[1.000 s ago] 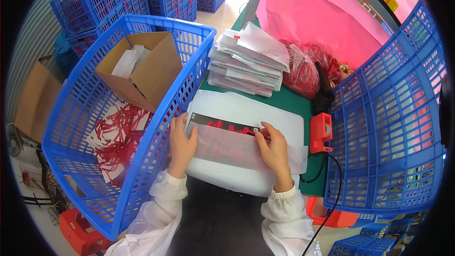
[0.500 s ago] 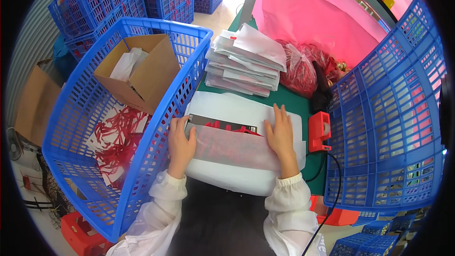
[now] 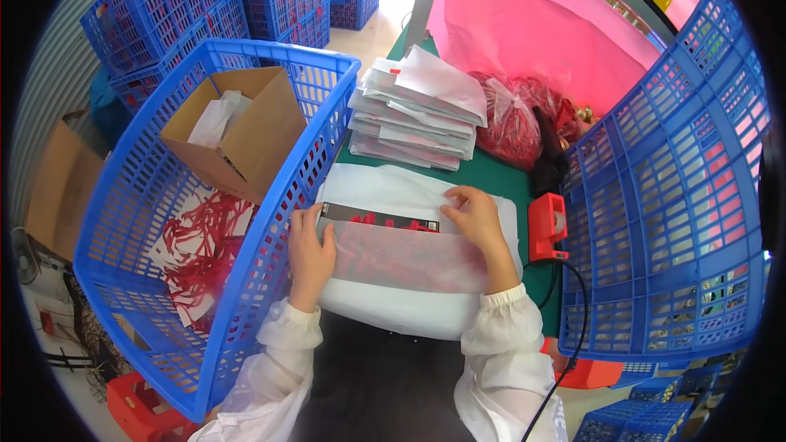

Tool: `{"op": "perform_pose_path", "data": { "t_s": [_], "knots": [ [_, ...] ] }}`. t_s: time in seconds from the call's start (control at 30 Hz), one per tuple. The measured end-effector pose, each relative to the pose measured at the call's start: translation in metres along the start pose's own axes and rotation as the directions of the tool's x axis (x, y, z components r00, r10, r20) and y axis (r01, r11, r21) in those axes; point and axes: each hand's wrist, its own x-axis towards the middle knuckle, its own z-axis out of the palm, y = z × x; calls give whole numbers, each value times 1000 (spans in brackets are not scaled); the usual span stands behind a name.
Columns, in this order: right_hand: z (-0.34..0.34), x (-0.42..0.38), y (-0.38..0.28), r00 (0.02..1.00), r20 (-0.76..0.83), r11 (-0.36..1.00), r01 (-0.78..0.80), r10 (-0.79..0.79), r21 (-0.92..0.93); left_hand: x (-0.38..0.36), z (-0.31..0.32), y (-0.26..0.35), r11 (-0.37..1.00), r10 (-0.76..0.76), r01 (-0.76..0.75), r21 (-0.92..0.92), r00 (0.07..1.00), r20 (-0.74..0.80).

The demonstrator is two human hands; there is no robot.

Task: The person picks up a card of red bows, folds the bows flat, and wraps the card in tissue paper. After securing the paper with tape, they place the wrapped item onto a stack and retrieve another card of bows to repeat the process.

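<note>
A translucent sleeve (image 3: 401, 258) lies across a white padded pile (image 3: 401, 309), with a dark strip (image 3: 352, 213) and red pieces showing along its upper edge. My left hand (image 3: 311, 258) rests on the sleeve's left end, thumb apart from the fingers. Over the right part of the pile, my right hand (image 3: 479, 225) is bent inward, its thumb and index finger drawn together near the strip's right end. Whatever lies between those fingertips is too small to tell.
Left of the pile stands a blue basket (image 3: 282, 213) holding a cardboard box (image 3: 266, 131) and red ribbons (image 3: 201, 237). Behind are stacked white packets (image 3: 417, 106) and a bag of red items (image 3: 512, 127). A red dispenser (image 3: 546, 227) and upright blue crate (image 3: 655, 221) stand right.
My right hand has gone from spread flat to curled, thumb and index finger drawn together near the strip's right end. My left hand stays at the sleeve's left end.
</note>
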Motion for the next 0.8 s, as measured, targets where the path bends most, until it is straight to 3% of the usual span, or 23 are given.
{"op": "perform_pose_path", "data": {
  "t_s": [0.03,0.13,0.23,0.33,0.43,0.53,0.7,0.8],
  "knots": [
    [-3,1,-3,1000,17,999,11,-10,-50,1,1,0,1000,-1,1,-3,1000,1],
    [-4,-7,-11,970,-168,972,145,-177,-187,-1,1,-1,1000,-5,5,-2,1000,7],
    [-2,-10,-11,949,-230,964,170,-216,-206,0,1,-1,1000,9,-9,10,1000,9],
    [-5,-8,-8,978,-170,955,65,-118,-288,0,2,-4,999,23,-23,22,1000,15],
    [-23,-22,-29,906,-285,941,254,-312,-221,-1,4,-5,999,29,-29,40,1000,3],
    [-40,-42,-38,833,-257,870,451,-490,-198,0,2,3,999,20,-19,48,999,-30],
    [-45,-72,-33,812,-104,805,538,-575,-251,3,1,10,989,138,-132,69,986,-96],
    [-44,-75,-25,826,-49,808,535,-562,-248,3,-5,22,991,120,-115,66,990,-68]
  ]
}}
